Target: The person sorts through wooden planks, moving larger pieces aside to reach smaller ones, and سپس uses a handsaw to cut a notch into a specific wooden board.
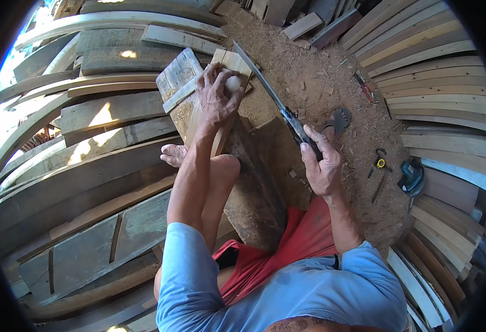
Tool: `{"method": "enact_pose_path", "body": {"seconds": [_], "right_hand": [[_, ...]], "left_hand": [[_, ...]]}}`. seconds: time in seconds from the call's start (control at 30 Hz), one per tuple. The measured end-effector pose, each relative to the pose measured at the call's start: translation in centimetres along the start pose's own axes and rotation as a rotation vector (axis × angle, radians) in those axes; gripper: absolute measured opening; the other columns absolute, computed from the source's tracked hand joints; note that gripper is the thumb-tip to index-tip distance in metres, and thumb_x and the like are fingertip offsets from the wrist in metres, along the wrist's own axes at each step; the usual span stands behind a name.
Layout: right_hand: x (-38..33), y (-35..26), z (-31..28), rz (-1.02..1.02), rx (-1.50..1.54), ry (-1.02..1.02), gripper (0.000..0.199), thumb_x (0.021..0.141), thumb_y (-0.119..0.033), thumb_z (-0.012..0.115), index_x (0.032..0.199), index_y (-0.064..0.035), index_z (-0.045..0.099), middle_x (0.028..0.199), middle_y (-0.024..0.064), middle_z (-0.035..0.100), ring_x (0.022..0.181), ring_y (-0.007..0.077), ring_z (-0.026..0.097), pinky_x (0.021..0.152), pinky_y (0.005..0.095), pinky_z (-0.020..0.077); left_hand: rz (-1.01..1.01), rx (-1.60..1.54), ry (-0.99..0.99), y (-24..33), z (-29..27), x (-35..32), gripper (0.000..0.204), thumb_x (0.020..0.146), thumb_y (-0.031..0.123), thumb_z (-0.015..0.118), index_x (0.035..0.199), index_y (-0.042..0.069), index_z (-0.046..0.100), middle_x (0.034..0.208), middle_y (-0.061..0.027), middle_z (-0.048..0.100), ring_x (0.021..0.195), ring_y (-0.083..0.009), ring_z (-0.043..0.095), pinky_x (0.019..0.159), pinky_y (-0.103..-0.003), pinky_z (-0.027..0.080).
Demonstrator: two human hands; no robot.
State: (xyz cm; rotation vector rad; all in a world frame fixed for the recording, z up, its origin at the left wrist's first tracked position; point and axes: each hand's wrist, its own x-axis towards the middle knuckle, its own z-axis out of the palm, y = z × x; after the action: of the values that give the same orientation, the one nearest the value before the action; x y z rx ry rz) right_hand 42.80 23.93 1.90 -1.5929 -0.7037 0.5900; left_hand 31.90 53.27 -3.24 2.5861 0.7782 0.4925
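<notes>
daylight scene, bright overall. strongest light from far left: sky there blown out to white-blue glare. sunlit patches on left planks, hard-edged, overexposed. centre and right evenly lit, soft shade, weak shadows on sawdust ground. focus sharp at centre; blade crisp, no motion blur. heavy fisheye: plank edges bow toward rim, black vignette round circular frame. detail softens near rim, right side darker.

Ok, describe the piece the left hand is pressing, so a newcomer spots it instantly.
Start at the dark block before the person's knee. On it leans a narrow pale wooden strip, pinned under the left hand. Unlike the grey weathered plank beside it, its wood is fresh and light.
</notes>
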Motion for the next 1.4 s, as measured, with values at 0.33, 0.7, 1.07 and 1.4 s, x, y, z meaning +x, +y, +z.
{"method": "enact_pose_path", "body": {"seconds": [0.33, 0.7, 1.07, 1.4], "right_hand": [[0.3, 0.3, 0.4, 0.001, -0.043, -0.075, 0.034, 0.099, -0.006, 0.062, 0.131, 0.0068, 0.058, 0.111, 0.0164, 0.069, 0.099, 0.0205, 0.065, 0.088, 0.0327, 0.0525], [0.8, 0.0, 1.6, -0.054, -0.07, -0.028, 0.032, 0.097, -0.01, 0.065, 0.127, 0.0023, 0.063, 0.097, 0.0128, 0.063, 0.084, 0.02, 0.057, 0.077, 0.034, 0.0494], [1.5, -0.1, 1.8, -0.043, -0.092, -0.037, 0.032, 0.097, -0.009, 0.064, 0.126, 0.0039, 0.063, 0.102, 0.0209, 0.073, 0.092, 0.0242, 0.074, 0.077, 0.034, 0.0571], [2.5, -0.5, 1.1, -0.096, -0.382, -0.135, 0.031, 0.099, -0.012, 0.063, 0.128, -0.0014, 0.063, 0.099, 0.019, 0.074, 0.083, 0.0271, 0.074, 0.071, 0.0363, 0.0557]], "left_hand": [[0.079, 0.019, -0.106, -0.8, -0.8, 0.8, 0.039, 0.076, 0.034, 0.074, 0.115, 0.03, 0.071, 0.141, -0.0133, 0.05, 0.134, -0.0396, 0.037, 0.112, -0.054, 0.023], [-0.016, 0.038, -0.054, -0.4, -0.2, 0.7, 0.038, 0.075, 0.037, 0.073, 0.113, 0.034, 0.073, 0.156, -0.0229, 0.035, 0.14, -0.0459, 0.029, 0.115, -0.057, 0.021], [-0.027, 0.054, -0.049, -0.3, 0.0, 0.5, 0.038, 0.074, 0.035, 0.072, 0.112, 0.034, 0.073, 0.157, -0.0197, 0.036, 0.141, -0.0457, 0.028, 0.115, -0.059, 0.02], [-0.029, 0.075, -0.033, -0.2, 0.2, 0.4, 0.035, 0.075, 0.036, 0.073, 0.111, 0.033, 0.073, 0.157, -0.019, 0.036, 0.141, -0.0455, 0.028, 0.115, -0.058, 0.021]]}}
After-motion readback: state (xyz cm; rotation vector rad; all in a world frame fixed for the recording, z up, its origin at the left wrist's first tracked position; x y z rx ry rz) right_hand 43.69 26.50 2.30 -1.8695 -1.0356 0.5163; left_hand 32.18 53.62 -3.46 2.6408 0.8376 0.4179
